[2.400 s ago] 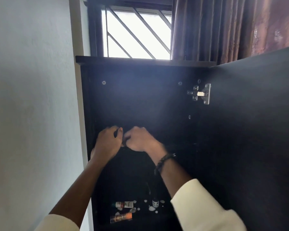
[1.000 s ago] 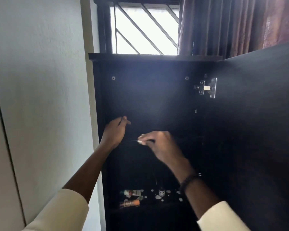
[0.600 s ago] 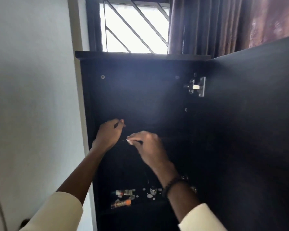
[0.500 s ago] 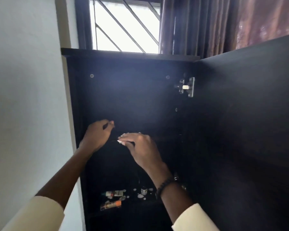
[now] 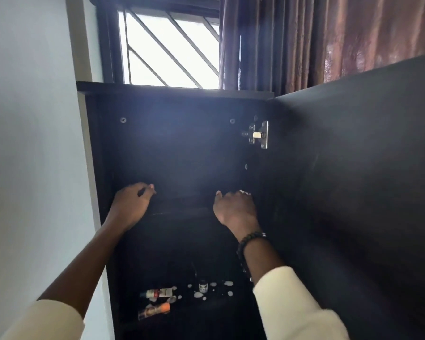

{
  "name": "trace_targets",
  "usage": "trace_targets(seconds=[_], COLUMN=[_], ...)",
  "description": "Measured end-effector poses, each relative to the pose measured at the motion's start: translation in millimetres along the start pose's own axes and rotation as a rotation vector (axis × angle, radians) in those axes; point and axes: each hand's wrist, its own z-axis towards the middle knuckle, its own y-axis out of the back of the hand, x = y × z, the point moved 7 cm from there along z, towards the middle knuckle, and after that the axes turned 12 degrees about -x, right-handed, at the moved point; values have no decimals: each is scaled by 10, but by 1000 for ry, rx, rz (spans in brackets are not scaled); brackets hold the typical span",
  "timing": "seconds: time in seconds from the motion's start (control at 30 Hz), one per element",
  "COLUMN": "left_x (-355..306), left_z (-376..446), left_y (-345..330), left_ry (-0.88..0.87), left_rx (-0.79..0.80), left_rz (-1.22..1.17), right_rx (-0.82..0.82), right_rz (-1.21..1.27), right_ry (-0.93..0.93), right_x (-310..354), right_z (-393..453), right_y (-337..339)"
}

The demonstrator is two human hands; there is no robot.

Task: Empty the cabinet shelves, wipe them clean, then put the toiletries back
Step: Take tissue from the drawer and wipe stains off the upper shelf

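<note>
Both up at the shelf (image 5: 179, 211): left hand (image 5: 130, 207) at 9 o'clock, right hand (image 5: 234, 209) at 3, fingers curled over its front edge, probably gripping it to steady or lift. Toiletries (image 5: 157, 300) down at 6, lower shelf, not cleared yet.

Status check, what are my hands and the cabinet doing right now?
Left hand and right hand, fingers curled, on the upper shelf. Small tubes lie on the lower shelf. Cabinet door open.
</note>
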Motion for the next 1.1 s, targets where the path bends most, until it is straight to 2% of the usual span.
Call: trace_targets(seconds=[0.1, 0.17, 0.33, 0.43, 0.6, 0.7, 0.8, 0.87, 0.93, 1.0, 1.1], left_x=[21, 39, 25, 30, 35, 29, -12, -80, -157, -179, -81], left_z=[21, 34, 11, 30, 44, 29, -46, -171, -330, -435, -462], left_y=[-43, -51, -15, 4, -52, -18, 63, 153, 336, 544, 702], left_ry=[-5, -7, -9, 1, 22, -7, -131, -272, -434, -531, -461], left_rx=[-7, -11, -5, -30, -54, -49, -13, -12, -113, -303, -539], left_rz=[10, 20, 10, -5, -1, 11, 83, 71, 28, 61, 137], right_rx=[-148, -172, 205, 278, 211, 181, 173, 139, 55, -54, -139], right_rz=[23, 109, 67, 54, 233, 363, 376, 354, 357, 402, 535], right_ry=[103, 99, -74, -64, 190, 299, 238, 129, 110, 213, 397], right_x=[151, 219, -51, 12, 847, 924, 492, 201, 267, 641, 1191], right_z=[-295, -421, 19, 189, -267, -460, -266, -140, -180, -330, -617], right_y=[97, 161, 11, -109, -63, -10, -40, -134, -174, -166, -113])
